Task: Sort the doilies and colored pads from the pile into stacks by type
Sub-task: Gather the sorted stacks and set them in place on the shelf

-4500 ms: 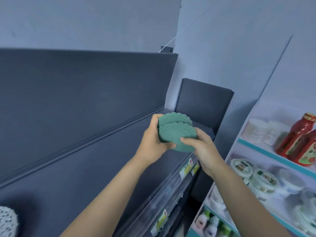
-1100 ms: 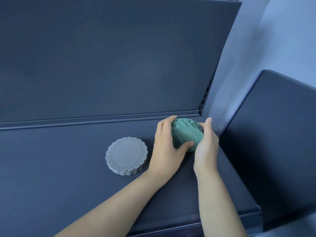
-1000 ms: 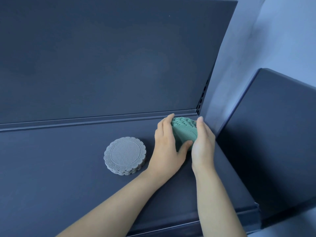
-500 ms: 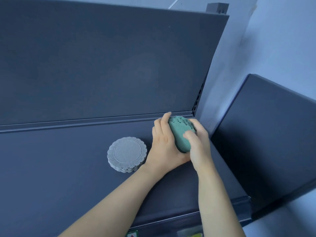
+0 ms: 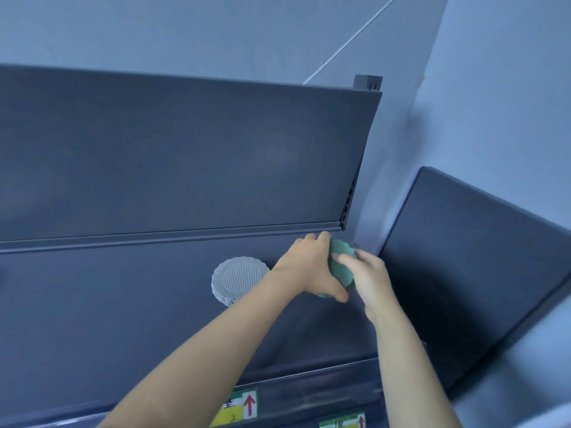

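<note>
Dark grey shelving filled the view below a pale wall [image 5: 494, 88], its back panel [image 5: 185, 149] rising behind the flat shelf [image 5: 123, 304]. Two bare forearms extended over it. The left hand [image 5: 309, 267] and right hand [image 5: 367, 276] clasped a tilted stack of green pads [image 5: 341, 264] between them at the shelf's far right end, fingers curled around its rim. A stack of grey doilies [image 5: 238, 278] lay flat just beside the left wrist. Price labels [image 5: 241, 407] marked the front edge.

Green scalloped pads [image 5: 342, 266], grey ribbed doilies [image 5: 238, 278], dark shelf [image 5: 123, 304].
</note>
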### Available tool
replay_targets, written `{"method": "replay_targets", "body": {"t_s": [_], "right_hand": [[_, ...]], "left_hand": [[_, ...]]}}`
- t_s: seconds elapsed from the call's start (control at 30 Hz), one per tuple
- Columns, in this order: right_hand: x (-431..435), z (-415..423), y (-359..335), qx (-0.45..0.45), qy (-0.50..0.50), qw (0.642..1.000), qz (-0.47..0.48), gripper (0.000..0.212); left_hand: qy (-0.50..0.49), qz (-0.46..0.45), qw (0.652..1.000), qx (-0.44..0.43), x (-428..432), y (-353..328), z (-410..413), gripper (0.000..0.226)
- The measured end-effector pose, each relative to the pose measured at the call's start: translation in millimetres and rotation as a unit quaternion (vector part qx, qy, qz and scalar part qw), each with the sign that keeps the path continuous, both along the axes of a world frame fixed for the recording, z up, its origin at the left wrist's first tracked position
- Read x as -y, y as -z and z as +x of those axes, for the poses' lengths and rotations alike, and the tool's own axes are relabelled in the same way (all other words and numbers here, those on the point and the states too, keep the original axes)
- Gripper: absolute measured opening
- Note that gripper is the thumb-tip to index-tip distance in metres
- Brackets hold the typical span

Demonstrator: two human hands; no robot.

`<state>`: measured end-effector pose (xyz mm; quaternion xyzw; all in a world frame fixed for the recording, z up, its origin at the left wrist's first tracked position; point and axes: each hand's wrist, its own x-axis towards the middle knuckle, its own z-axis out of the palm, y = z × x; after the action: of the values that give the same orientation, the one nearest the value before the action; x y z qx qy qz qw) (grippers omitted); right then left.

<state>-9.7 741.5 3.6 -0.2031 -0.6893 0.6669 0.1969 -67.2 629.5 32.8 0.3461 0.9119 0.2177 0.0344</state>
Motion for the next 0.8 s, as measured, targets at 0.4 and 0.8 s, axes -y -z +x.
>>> {"method": "replay_targets", "body": {"t_s": [0.4,0.8], "right_hand": [[-1.2,0.3,38.4,-0.004,0.054,0.957,0.285,0.025],[-5.7,-2.3,40.7,0.026,0.08,0.961,0.263,0.028]], "left_hand": [[-0.072,-0.19,0.979,0.025,-3.2,4.6,-22.0,0.086],[-0.029,-0.052,0.997,-0.057,34.0,1.6,-7.1,0.107]]}}
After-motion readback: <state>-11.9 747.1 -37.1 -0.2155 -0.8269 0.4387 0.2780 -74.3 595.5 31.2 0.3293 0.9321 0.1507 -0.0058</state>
